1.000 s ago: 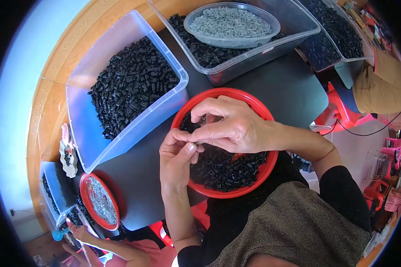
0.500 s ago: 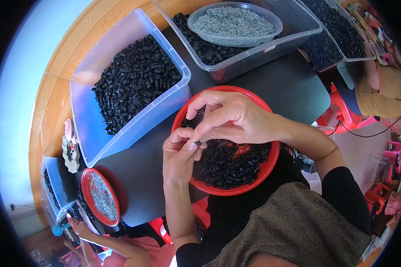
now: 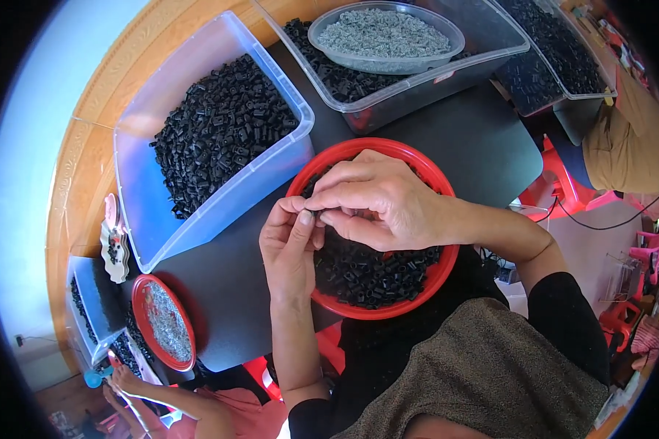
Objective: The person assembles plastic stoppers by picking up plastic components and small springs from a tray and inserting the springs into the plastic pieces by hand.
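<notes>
Over a red basin (image 3: 452,274) of small black plastic pieces (image 3: 377,278), my two hands meet at the fingertips. My left hand (image 3: 289,252) pinches a small black plastic piece (image 3: 313,214) between thumb and forefinger; the fingers cover most of it. From the right, my right hand (image 3: 384,201) reaches across the basin, its thumb and fingertips closed together at that same piece. Whether something else is in its pinch is too small to make out.
A clear tub (image 3: 282,157) heaped with black pieces stands at left. Behind is another tub (image 3: 410,91) carrying an oval tray (image 3: 458,47) of small clear parts. A red dish (image 3: 190,344) of clear parts lies at lower left, near another person's hand (image 3: 124,380).
My right hand's raised fingers have come down and closed against my left fingertips. The black piece has moved slightly up and left with my left hand.
</notes>
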Action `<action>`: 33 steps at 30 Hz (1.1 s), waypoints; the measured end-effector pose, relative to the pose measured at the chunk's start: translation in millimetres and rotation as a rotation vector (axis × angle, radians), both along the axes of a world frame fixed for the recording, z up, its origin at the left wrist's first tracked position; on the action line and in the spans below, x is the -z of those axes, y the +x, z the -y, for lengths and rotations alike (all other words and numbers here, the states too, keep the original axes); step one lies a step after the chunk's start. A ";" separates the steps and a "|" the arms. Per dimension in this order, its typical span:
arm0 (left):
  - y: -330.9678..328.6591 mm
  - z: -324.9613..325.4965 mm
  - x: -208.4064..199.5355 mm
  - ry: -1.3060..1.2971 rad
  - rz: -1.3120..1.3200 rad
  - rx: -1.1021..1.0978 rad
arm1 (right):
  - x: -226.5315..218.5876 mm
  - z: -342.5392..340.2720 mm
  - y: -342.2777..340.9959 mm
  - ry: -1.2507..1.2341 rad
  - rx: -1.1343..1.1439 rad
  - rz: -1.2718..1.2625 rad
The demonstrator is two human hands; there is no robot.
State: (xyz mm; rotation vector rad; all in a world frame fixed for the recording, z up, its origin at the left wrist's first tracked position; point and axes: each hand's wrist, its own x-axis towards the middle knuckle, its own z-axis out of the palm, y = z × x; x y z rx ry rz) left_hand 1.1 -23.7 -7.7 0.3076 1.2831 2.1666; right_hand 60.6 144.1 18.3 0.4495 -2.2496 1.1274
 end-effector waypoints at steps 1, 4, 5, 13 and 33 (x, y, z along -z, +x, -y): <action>0.6 -0.7 -0.8 0.005 0.001 -0.020 | 1.0 0.1 -0.3 0.002 -0.001 -0.004; 2.9 -3.6 -1.4 -0.021 -0.043 -0.049 | 4.9 0.2 -2.0 -0.004 0.031 0.024; 3.4 -3.5 -1.1 -0.054 -0.083 -0.057 | 5.2 -0.3 -2.4 -0.012 0.042 0.044; 3.1 -2.7 4.3 -0.053 -0.162 -0.075 | -0.8 -2.8 -9.5 -0.193 -0.035 0.272; 2.7 -5.1 6.1 -0.166 -0.268 -0.048 | 8.5 -28.7 -18.9 -0.459 -0.307 0.732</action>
